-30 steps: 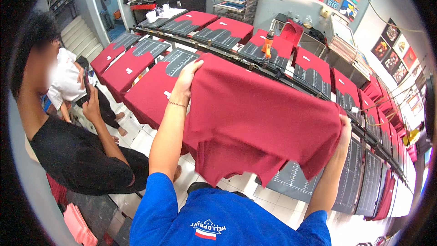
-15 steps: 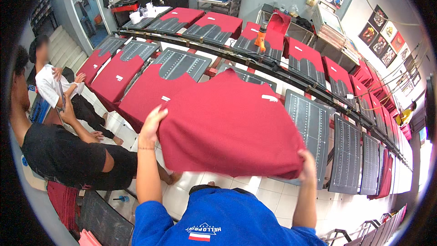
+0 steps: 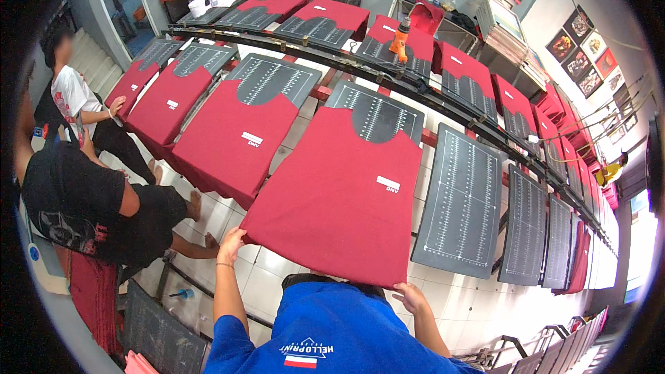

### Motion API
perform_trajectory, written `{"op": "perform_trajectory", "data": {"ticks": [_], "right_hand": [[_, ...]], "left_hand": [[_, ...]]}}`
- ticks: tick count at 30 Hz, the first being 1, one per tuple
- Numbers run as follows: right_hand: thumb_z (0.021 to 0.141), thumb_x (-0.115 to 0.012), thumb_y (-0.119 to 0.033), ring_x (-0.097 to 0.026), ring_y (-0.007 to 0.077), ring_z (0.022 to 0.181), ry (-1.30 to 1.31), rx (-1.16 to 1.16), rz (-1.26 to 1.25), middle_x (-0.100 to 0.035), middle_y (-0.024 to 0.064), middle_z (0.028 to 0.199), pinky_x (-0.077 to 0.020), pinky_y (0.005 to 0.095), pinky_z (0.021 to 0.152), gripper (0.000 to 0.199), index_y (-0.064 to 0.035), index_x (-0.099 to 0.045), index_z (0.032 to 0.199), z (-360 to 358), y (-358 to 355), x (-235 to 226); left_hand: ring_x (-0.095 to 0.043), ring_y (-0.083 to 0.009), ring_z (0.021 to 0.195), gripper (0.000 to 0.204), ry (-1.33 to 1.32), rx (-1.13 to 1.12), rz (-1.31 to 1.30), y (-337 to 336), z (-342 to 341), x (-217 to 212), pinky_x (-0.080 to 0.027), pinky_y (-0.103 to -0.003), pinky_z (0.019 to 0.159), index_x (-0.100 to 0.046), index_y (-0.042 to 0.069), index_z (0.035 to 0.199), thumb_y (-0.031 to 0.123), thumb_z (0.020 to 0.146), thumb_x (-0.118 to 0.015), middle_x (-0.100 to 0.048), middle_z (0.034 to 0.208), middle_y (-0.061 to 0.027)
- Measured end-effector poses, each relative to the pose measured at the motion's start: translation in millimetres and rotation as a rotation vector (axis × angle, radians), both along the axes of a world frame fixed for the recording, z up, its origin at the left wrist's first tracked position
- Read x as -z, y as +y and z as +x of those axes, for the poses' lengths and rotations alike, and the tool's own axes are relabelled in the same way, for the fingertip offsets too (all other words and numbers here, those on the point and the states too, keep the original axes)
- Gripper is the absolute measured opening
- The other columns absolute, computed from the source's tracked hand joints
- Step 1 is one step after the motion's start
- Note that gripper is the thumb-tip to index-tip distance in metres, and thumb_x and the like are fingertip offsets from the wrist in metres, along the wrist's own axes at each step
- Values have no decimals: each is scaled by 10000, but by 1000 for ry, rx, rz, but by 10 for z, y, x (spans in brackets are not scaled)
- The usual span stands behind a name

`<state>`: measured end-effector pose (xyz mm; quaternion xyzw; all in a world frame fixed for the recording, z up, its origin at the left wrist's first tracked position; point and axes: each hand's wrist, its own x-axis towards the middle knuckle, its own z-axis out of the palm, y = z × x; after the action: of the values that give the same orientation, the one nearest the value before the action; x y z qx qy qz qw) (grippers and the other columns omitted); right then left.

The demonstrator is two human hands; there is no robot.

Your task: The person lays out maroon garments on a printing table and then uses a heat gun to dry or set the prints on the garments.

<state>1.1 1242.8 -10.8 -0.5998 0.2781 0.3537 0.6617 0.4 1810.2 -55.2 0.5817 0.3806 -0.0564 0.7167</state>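
A dark red shirt panel (image 3: 332, 201) with a small white print lies along a grey ruled board (image 3: 388, 116), whose far end shows past the curved neckline. The near edge of the cloth hangs toward my body. My left hand (image 3: 231, 244) is closed on its near left corner. At the near right corner my right hand (image 3: 411, 296) pinches the edge, some of its fingers spread apart. To the left, another red panel (image 3: 222, 138) covers the neighbouring board. A bare ruled board (image 3: 458, 201) stands to the right.
More boards, some with red panels, run in a long loop around a dark rail (image 3: 305, 52). An orange heat gun (image 3: 400, 43) sits across the rail. Two people are at the left, one in a black shirt (image 3: 69, 201). A dark slab (image 3: 163, 332) stands at the lower left.
The panel was held up bunched in both hands; now it is drawn down flat over the board. Both hands have moved down toward my body, the right one also leftward.
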Motion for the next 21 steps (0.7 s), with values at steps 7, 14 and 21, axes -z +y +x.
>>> {"op": "perform_trajectory", "data": {"ticks": [7, 14, 21], "right_hand": [[912, -577, -350, -405, 327, 1338, -231, -349, -692, -485, 239, 1377, -349, 422, 1076, 635, 74, -429, 1359, 305, 85, 431], [947, -387, -613, -369, 317, 1361, -368, 157, 198, -364, 183, 1485, -329, 443, 1097, 796, -39, -259, 1484, 1355, 827, 292], [957, -397, -563, -432, 281, 1322, 82, 26, 693, -407, 126, 1468, -340, 430, 1114, 718, -68, -298, 1468, 976, 387, 769]], "left_hand": [[-597, -412, 1032, 380, -6, 322, 1144, -371, 705, 2, -473, -449, 906, -623, -39, 1127, 220, 860, -545, -641, 1064, -262], [-482, -290, 1280, 681, -198, 126, 515, -526, 1822, -73, -357, -415, 1077, -435, 23, 1394, 550, 964, -415, -513, 1381, -163], [-500, -248, 1262, 799, 139, 287, -656, -58, 1053, 496, -380, -443, 1071, -440, 70, 1400, 685, 890, -444, -540, 1367, -86]]}}
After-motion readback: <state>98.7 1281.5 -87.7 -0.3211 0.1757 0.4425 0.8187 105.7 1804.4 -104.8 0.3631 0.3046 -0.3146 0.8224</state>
